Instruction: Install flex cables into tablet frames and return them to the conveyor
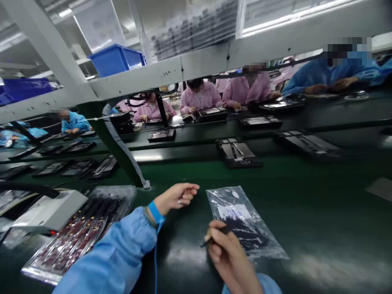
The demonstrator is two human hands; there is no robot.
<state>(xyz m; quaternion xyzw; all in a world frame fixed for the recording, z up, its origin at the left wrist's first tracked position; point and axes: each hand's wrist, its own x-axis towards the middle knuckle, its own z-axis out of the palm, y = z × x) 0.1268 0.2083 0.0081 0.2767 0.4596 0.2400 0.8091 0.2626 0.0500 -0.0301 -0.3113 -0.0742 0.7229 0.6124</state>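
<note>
My left hand (177, 197) hovers over the dark green bench with its fingers curled in loosely; whether it holds anything I cannot make out. My right hand (228, 253) is closed in a pinch on a thin dark tool like tweezers (214, 237), at the near edge of a clear plastic bag (245, 222). The bag lies flat on the bench, carries a white label and holds small black parts. Both arms wear blue sleeves, and a blue strap sits on my left wrist.
A clear tray of red and dark parts (79, 232) lies at the left beside a grey device (49, 210). Black device trays (237, 153) ride the conveyor beyond. People in pink and blue coats work opposite. A slanted grey frame post (122, 151) stands ahead left.
</note>
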